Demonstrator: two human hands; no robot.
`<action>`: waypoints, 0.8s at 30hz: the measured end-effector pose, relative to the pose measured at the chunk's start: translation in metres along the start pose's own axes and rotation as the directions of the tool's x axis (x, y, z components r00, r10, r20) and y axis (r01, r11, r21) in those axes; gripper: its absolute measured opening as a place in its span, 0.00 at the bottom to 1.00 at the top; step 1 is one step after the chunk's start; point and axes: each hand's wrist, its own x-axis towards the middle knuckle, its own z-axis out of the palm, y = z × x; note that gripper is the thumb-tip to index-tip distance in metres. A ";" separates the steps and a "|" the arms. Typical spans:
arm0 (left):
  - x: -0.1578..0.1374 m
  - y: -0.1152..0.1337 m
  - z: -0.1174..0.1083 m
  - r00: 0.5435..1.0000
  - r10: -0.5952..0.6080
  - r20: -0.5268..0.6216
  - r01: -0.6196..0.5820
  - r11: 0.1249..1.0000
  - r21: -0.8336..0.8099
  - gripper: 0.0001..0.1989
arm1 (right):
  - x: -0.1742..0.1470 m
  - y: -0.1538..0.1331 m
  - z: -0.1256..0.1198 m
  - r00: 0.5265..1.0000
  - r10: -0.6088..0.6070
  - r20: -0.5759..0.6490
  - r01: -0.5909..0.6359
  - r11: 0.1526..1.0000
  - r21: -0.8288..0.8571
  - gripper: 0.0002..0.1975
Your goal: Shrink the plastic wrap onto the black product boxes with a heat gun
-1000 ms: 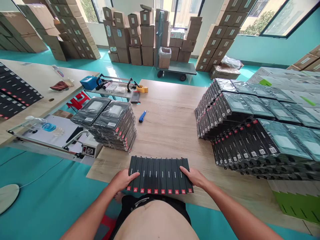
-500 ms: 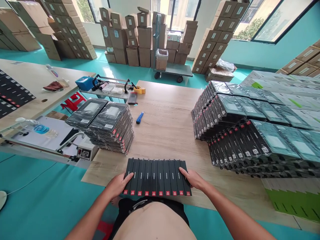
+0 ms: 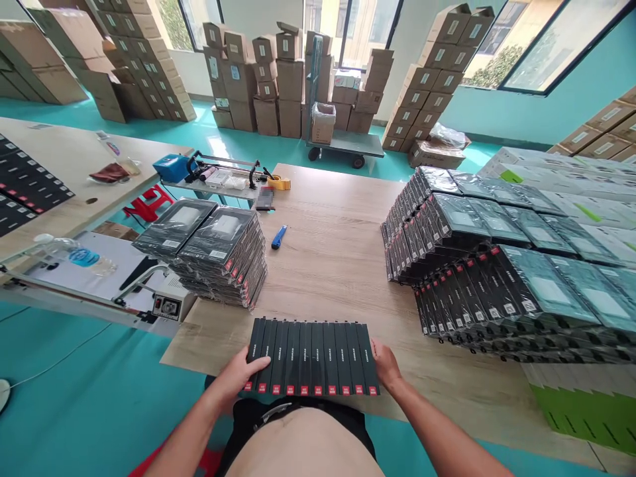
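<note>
A row of slim black boxes (image 3: 312, 358) with red corner labels stands on edge, packed side by side, at the table's near edge. My left hand (image 3: 239, 376) grips the row's left end, its thumb lying over the top edges and its other fingers mostly hidden. At the opposite end, my right hand (image 3: 386, 366) is closed against the outer side of the last box; its fingertips are partly hidden. Beyond my left hand sits a stack of plastic-wrapped black boxes (image 3: 223, 232). A blue utility knife (image 3: 279, 237) lies farther up the wooden table (image 3: 328, 265).
Large piles of wrapped black boxes (image 3: 536, 278) fill the table's right side. To the left are a sealing machine (image 3: 171, 298) and a plastic bottle (image 3: 84, 256). A yellow tape dispenser (image 3: 279, 183) sits at the far-left corner. Beyond are a cart (image 3: 348, 142) and stacked cartons (image 3: 238, 86).
My right thumb has come off the top of the row, and that hand now lies along its right side. My left thumb reaches slightly farther over the boxes.
</note>
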 end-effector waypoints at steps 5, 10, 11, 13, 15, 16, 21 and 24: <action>0.001 -0.010 0.007 0.981 0.069 -0.184 -0.048 0.992 0.116 0.20 | 0.003 -0.002 0.015 0.988 -0.113 -0.106 0.120 0.991 0.059 0.22; -0.004 -0.019 -0.002 0.972 0.038 -0.233 -0.030 0.999 0.038 0.19 | 0.003 -0.017 0.018 0.971 -0.157 -0.182 0.190 0.965 0.182 0.25; -0.007 -0.020 -0.004 0.975 0.025 -0.221 -0.028 1.000 -0.011 0.19 | 0.001 -0.023 0.018 0.972 -0.151 -0.181 0.188 0.959 0.211 0.25; -0.012 -0.025 -0.009 0.980 0.017 -0.197 -0.040 0.992 -0.117 0.20 | -0.006 -0.037 0.019 0.978 -0.141 -0.156 0.179 0.947 0.266 0.27; -0.018 -0.031 -0.013 0.980 0.002 -0.201 -0.044 0.978 -0.204 0.21 | -0.015 -0.056 0.018 0.987 -0.121 -0.101 0.149 0.926 0.346 0.29; -0.020 -0.034 -0.015 0.978 -0.005 -0.210 -0.046 0.970 -0.237 0.21 | -0.020 -0.066 0.017 0.993 -0.101 -0.061 0.117 0.909 0.399 0.30; -0.038 -0.044 -0.024 0.971 -0.035 -0.236 -0.049 0.939 -0.341 0.23 | -0.041 -0.126 0.012 0.996 -0.055 0.067 0.019 0.894 0.448 0.34; -0.055 -0.044 -0.029 0.955 -0.036 -0.295 -0.103 0.891 -0.442 0.24 | -0.053 -0.158 0.014 0.993 -0.092 0.078 0.058 0.932 0.357 0.34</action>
